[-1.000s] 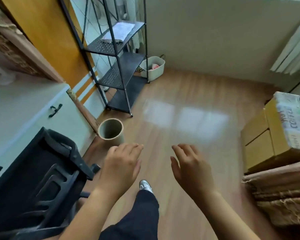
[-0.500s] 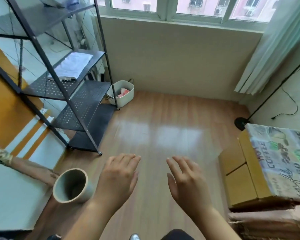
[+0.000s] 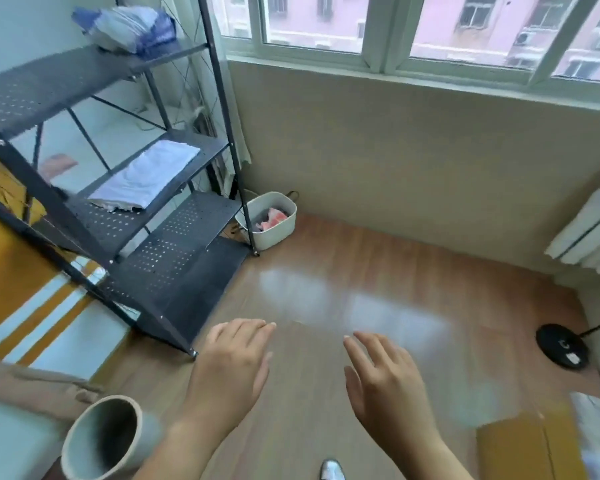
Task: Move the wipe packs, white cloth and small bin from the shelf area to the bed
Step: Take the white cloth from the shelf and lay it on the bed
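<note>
On the top tier of the black shelf rack, at its far end, the wipe packs are seen as a blue-and-white heap. One tier below on the same rack, the white cloth lies folded and flat. The small bin stands on the floor just beside the rack's far right leg, against the wall, with pink material inside it. The bed is not in view.

Near the rack's front foot, the left hand is held palm down with its fingers loosely together and slightly curled; nothing is held. Further from the rack, the right hand is held open with its fingers spread apart, also empty. Both hands are well apart from every task item, so the step in hand is judged to be the approach to the rack.

For a good pickup, the rack is best approached squarely before any reach is made. The wipe packs, being soft and heaped, are best gathered with both hands from beneath so that none slides off. The cloth should be lifted flat to preserve its fold. The grey cylindrical pot, on the floor short of the rack, should be avoided underfoot
</note>
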